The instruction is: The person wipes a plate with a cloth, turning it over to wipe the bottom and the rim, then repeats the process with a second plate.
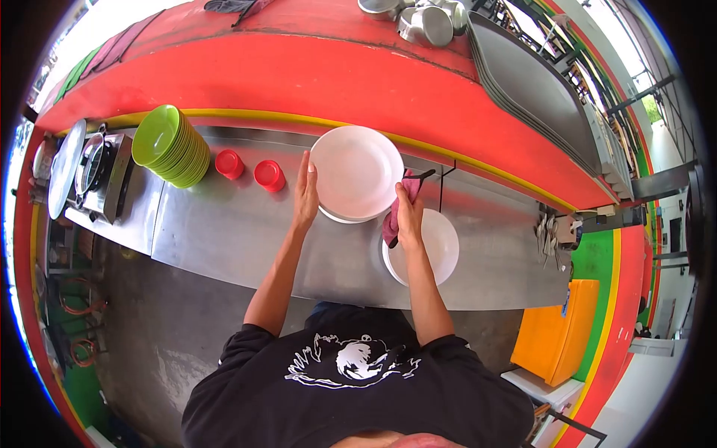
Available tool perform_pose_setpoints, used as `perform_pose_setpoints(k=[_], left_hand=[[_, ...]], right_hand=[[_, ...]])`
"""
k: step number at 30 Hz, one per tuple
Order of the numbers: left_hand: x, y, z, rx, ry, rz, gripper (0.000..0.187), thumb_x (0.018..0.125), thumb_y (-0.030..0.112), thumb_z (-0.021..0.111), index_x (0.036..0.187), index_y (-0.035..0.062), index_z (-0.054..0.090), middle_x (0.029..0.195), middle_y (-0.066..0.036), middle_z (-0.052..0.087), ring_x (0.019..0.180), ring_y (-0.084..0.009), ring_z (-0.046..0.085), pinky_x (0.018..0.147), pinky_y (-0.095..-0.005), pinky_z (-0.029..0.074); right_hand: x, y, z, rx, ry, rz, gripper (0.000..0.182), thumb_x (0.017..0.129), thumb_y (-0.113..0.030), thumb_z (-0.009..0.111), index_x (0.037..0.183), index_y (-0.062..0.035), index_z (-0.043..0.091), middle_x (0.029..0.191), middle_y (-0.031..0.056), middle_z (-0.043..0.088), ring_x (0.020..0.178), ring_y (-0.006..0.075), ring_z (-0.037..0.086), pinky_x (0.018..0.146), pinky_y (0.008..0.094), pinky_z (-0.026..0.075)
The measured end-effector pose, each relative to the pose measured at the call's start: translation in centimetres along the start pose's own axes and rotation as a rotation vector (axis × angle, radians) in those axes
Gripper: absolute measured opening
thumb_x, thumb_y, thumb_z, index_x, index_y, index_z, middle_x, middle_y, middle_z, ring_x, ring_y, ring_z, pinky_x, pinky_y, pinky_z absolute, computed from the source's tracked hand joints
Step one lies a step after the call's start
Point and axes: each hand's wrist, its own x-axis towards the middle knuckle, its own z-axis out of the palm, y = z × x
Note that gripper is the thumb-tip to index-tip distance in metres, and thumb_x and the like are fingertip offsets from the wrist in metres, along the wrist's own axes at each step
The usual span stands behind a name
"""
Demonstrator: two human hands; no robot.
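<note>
White plates [357, 172] form a stack on the steel counter in front of me, with a lower rim showing beneath the top one. My left hand [305, 193] lies along the left edge of this stack, fingers stretched out and touching the rim. At its right edge, my right hand [408, 213] is closed on a dark pink cloth [390, 225] with black trim, close against the rim. Below my right wrist, another white plate [441, 250] rests near the counter's front edge, partly covered by the forearm and cloth.
Left of the plates stand two red cups [269, 175] and a tall stack of green bowls [172, 145]. A stove with a pan [91, 160] is at the far left. Cutlery [549, 235] lies at the right end. Trays [538, 82] and metal pots [426, 26] sit on the red ledge [299, 71].
</note>
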Motion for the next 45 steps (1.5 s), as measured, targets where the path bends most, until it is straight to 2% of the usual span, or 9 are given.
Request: perform_pose_setpoints(k=[13,22,25,30,32,36,38,41,45], left_hand=[[-2.3,3.4,0.6,0.061,0.033,0.200,0.059,0.105,0.036,0.050,0.156,0.0103,0.032,0.166,-0.013,0.017,0.155,-0.0307,0.001,0.123,-0.0454,0.006],[-7.0,8.6,0.7,-0.510,-0.035,0.032,0.051,0.108,0.036,0.044,0.148,0.0049,0.038,0.151,-0.009,0.043,0.136,-0.0204,0.045,0.110,-0.0369,0.041],[-7.7,7.3,-0.8,-0.704,-0.077,-0.243,0.055,0.106,0.044,0.045,0.142,0.0021,0.046,0.139,-0.008,0.055,0.125,-0.0177,0.054,0.105,-0.0338,0.044],[-8.8,7.5,-2.3,-0.575,-0.066,-0.273,0.054,0.106,0.045,0.045,0.136,0.0012,0.053,0.124,-0.007,0.064,0.113,-0.0153,0.060,0.098,-0.0319,0.049],[-9.4,7.6,-2.4,-0.525,-0.081,-0.257,0.053,0.106,0.045,0.046,0.134,0.0005,0.055,0.122,-0.006,0.065,0.110,-0.0141,0.060,0.095,-0.0303,0.049],[-10.8,7.7,-1.1,-0.438,-0.098,-0.168,0.050,0.107,0.043,0.046,0.130,-0.0005,0.059,0.116,-0.003,0.065,0.102,-0.0108,0.058,0.089,-0.0264,0.048],[-11.5,7.7,-0.9,-0.407,-0.108,-0.130,0.049,0.107,0.041,0.046,0.128,-0.0008,0.061,0.114,-0.003,0.066,0.100,-0.0101,0.058,0.088,-0.0257,0.048],[-12.0,9.2,-1.3,-0.321,-0.106,-0.097,0.049,0.107,0.040,0.046,0.123,-0.0022,0.064,0.109,-0.005,0.068,0.100,-0.0093,0.058,0.087,-0.0253,0.047],[-13.7,9.9,-1.6,-0.147,0.015,-0.084,0.049,0.107,0.041,0.047,0.118,-0.0038,0.064,0.097,-0.002,0.063,0.087,-0.0072,0.051,0.075,-0.0240,0.042]], right_hand=[[-2.3,-0.1,-0.7,0.271,0.061,0.109,0.038,0.099,-0.024,0.063,0.125,0.0027,0.060,0.120,0.0051,0.064,0.111,0.0133,0.058,0.098,0.0304,0.043],[-9.0,-1.8,-2.5,0.495,0.019,-0.048,0.042,0.099,-0.020,0.060,0.135,0.0014,0.053,0.130,0.0082,0.062,0.118,0.0192,0.060,0.102,0.0361,0.046],[-10.5,-1.2,-3.4,0.349,0.077,-0.067,0.042,0.100,-0.020,0.059,0.134,0.0029,0.054,0.127,0.0091,0.063,0.115,0.0185,0.062,0.098,0.0348,0.049],[-14.0,-5.3,-1.2,0.045,0.239,-0.376,0.037,0.102,-0.016,0.056,0.133,0.0033,0.054,0.116,0.0058,0.060,0.098,0.0122,0.056,0.091,0.0276,0.043],[-14.1,-3.9,-0.9,-0.200,0.090,-0.519,0.031,0.097,-0.011,0.059,0.124,0.0041,0.053,0.105,0.0067,0.054,0.093,0.0174,0.052,0.087,0.0325,0.044],[-14.3,-4.2,3.2,-0.724,-0.370,-0.758,0.069,0.087,-0.021,0.067,0.144,0.0083,0.041,0.143,0.0315,0.045,0.135,0.0481,0.041,0.113,0.0512,0.033],[-15.0,-3.4,4.2,-0.976,-0.438,-0.906,0.073,0.084,-0.024,0.063,0.144,0.0099,0.040,0.140,0.0317,0.048,0.133,0.0488,0.042,0.112,0.0527,0.033],[-13.6,-2.2,4.0,-0.801,-0.531,-0.882,0.075,0.087,-0.028,0.060,0.149,0.0066,0.034,0.142,0.0301,0.046,0.132,0.0485,0.043,0.112,0.0529,0.032],[-12.6,-3.1,2.3,-1.019,-0.402,-0.827,0.076,0.082,-0.021,0.058,0.150,0.0034,0.034,0.142,0.0276,0.047,0.130,0.0454,0.046,0.110,0.0529,0.034]])
